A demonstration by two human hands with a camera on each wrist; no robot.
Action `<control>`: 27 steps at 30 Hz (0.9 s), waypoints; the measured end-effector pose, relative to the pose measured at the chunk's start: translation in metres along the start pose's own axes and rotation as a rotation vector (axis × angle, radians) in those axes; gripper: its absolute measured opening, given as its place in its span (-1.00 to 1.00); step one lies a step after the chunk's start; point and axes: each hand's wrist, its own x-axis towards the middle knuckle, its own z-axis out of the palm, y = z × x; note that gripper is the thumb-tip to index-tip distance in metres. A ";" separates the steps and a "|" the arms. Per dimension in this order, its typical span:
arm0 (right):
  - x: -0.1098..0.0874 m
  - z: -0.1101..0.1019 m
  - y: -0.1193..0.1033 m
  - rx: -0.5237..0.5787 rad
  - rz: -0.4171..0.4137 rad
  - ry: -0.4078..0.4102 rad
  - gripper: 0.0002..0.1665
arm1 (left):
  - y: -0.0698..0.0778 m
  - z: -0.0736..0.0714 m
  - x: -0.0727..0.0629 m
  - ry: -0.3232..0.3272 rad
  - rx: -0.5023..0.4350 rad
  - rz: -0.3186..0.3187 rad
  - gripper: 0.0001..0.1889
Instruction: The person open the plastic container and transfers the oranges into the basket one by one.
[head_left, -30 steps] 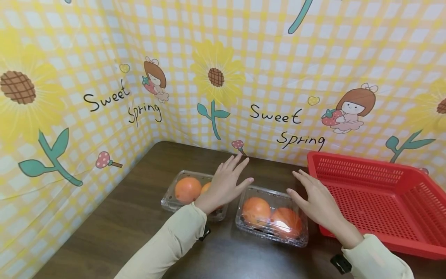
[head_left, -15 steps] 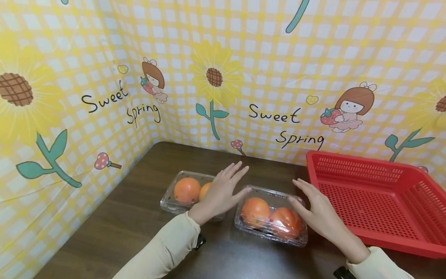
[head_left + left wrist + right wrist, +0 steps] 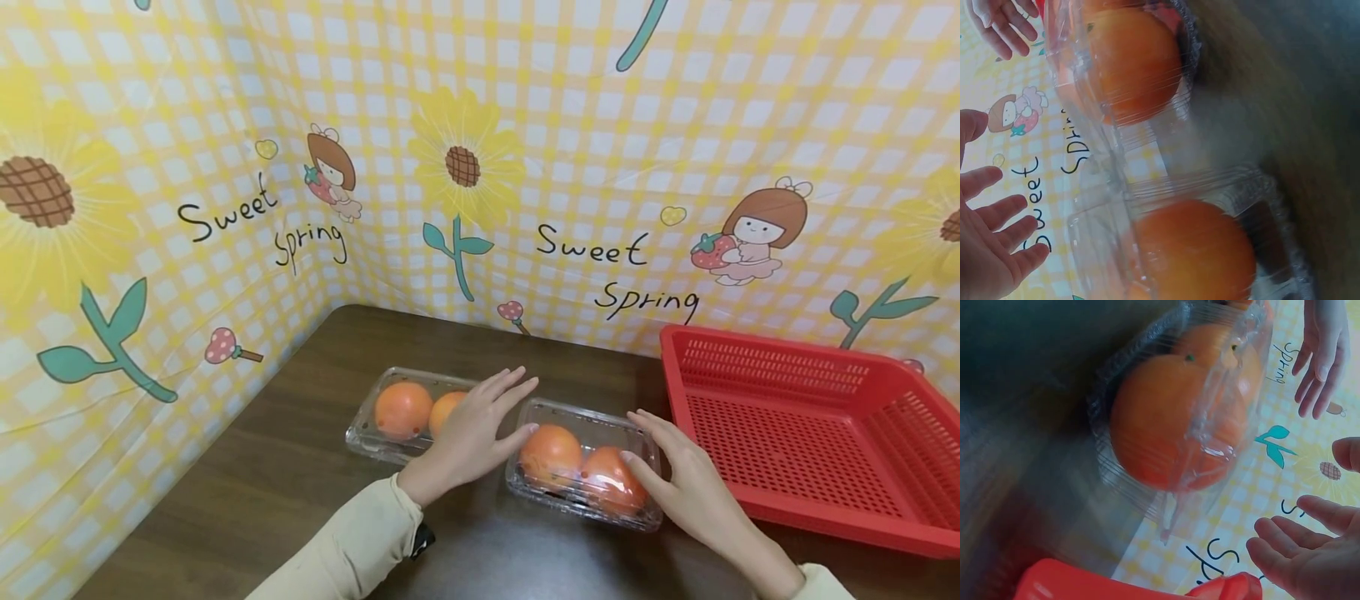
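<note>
Two clear plastic clamshell boxes of oranges stand on the dark wooden table. In the head view, the nearer box (image 3: pixel 588 418) holds two oranges (image 3: pixel 550 455). My left hand (image 3: pixel 468 429) hovers between the boxes, fingers extended, thumb tip at the nearer box's left edge. It hides part of the other box (image 3: pixel 366 435), where two oranges (image 3: pixel 402 410) show. Over the nearer box's right end is my right hand (image 3: pixel 693 479), its fingers straight and thumb spread. In the wrist views, the left hand (image 3: pixel 988 244) and right hand (image 3: pixel 1316 556) both have loosely spread fingers, gripping nothing.
A red perforated plastic basket (image 3: pixel 795 442) stands right of the nearer box, close to my right hand. Behind the table (image 3: pixel 202 508) hangs a yellow checked cloth (image 3: pixel 555 167) printed with sunflowers, also covering the left side.
Both hands have lowered and come closer around the nearer box. The left thumb has moved down to its left edge, the right fingers down over its right end. Boxes and basket have not moved.
</note>
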 end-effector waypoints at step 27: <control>-0.029 0.020 0.009 0.012 -0.003 -0.006 -0.46 | 0.000 0.010 -0.019 -0.091 -0.085 -0.020 -0.48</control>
